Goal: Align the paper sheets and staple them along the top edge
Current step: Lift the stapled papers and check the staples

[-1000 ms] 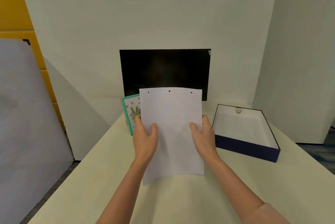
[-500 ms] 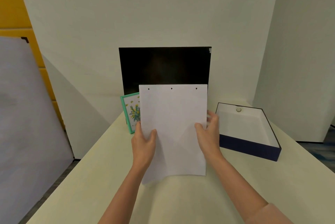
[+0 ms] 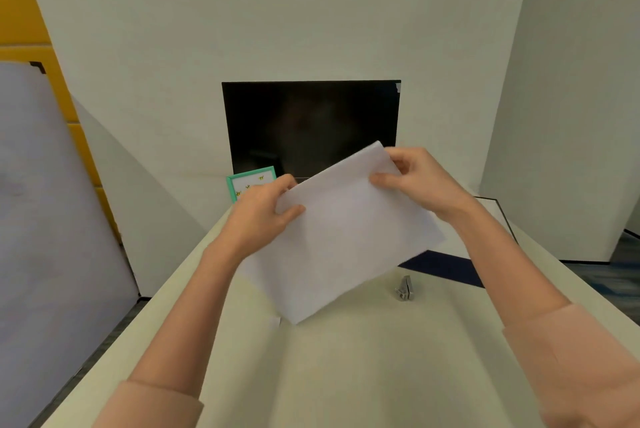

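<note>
Paper sheets (image 3: 346, 237) near small stapler (image 3: 404, 288)

The white paper sheets (image 3: 346, 237) are held tilted above the tabletop (image 3: 346, 375), turned so one corner points down at it. A small silver stapler (image 3: 404, 287) stands on the tabletop, right of its middle.

- The paper sheets (image 3: 343, 240) are blurred along their edges; how many there are cannot be told.
- The left hand (image 3: 263, 216) covers most of a green-framed picture (image 3: 251, 180).
- Some fingers of the right hand (image 3: 419, 178) are hidden behind the sheets.
- A dark blue box (image 3: 446, 266) is largely hidden by sheets and right forearm.
- A silvery object (image 3: 404, 287) on the tabletop (image 3: 346, 375) is too small to identify.
- The pink sleeves (image 3: 585, 358) are cut off by the bottom edge.
</note>
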`<control>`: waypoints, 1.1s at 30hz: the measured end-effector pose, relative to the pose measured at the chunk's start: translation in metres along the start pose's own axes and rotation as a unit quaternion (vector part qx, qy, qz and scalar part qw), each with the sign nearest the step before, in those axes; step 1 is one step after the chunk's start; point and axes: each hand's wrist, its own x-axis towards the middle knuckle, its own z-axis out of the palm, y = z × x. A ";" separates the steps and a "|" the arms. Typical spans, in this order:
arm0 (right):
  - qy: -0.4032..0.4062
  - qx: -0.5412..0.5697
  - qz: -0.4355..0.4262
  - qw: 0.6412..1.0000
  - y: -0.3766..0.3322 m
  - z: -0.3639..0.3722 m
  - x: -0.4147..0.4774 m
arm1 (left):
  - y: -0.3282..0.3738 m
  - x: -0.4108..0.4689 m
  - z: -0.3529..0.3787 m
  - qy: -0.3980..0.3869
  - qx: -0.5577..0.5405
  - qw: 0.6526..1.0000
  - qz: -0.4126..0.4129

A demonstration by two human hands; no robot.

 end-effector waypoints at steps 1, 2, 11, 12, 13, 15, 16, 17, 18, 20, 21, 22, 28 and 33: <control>0.027 0.028 0.012 0.999 0.010 0.001 -0.006 | -0.010 -0.001 -0.003 0.015 0.029 0.999 -0.033; 0.057 0.067 0.027 0.996 0.021 0.002 -0.011 | -0.020 -0.003 -0.007 0.041 0.033 0.996 -0.074; 0.159 0.281 0.150 0.935 0.089 0.057 -0.056 | -0.046 -0.043 0.030 0.129 -0.450 0.846 -0.255; 0.158 0.282 0.162 0.932 0.095 0.062 -0.061 | -0.046 -0.047 0.040 0.133 -0.435 0.851 -0.261; 0.152 0.286 0.173 0.930 0.099 0.068 -0.065 | -0.047 -0.052 0.048 0.140 -0.418 0.856 -0.270; 0.148 0.292 0.189 0.926 0.104 0.076 -0.069 | -0.044 -0.060 0.058 0.150 -0.395 0.861 -0.282; 0.154 0.293 0.192 0.924 0.104 0.078 -0.068 | -0.043 -0.062 0.061 0.157 -0.388 0.862 -0.285; 0.163 0.294 0.193 0.922 0.103 0.078 -0.067 | -0.041 -0.063 0.061 0.166 -0.381 0.863 -0.286; 0.171 0.293 0.193 0.920 0.102 0.078 -0.065 | -0.039 -0.063 0.061 0.174 -0.373 0.866 -0.282; 0.177 0.287 0.194 0.921 0.100 0.079 -0.062 | -0.034 -0.064 0.058 0.187 -0.326 0.894 -0.243; 0.177 0.282 0.195 0.922 0.100 0.079 -0.061 | -0.031 -0.064 0.056 0.192 -0.285 0.915 -0.213; 0.177 0.278 0.197 0.923 0.102 0.080 -0.060 | -0.029 -0.064 0.055 0.195 -0.241 0.932 -0.186; 0.176 0.263 0.205 0.926 0.109 0.082 -0.058 | -0.038 -0.060 0.049 0.202 -0.103 0.968 -0.108; 0.163 0.251 0.206 0.931 0.117 0.084 -0.058 | -0.044 -0.059 0.048 0.200 -0.084 0.967 -0.135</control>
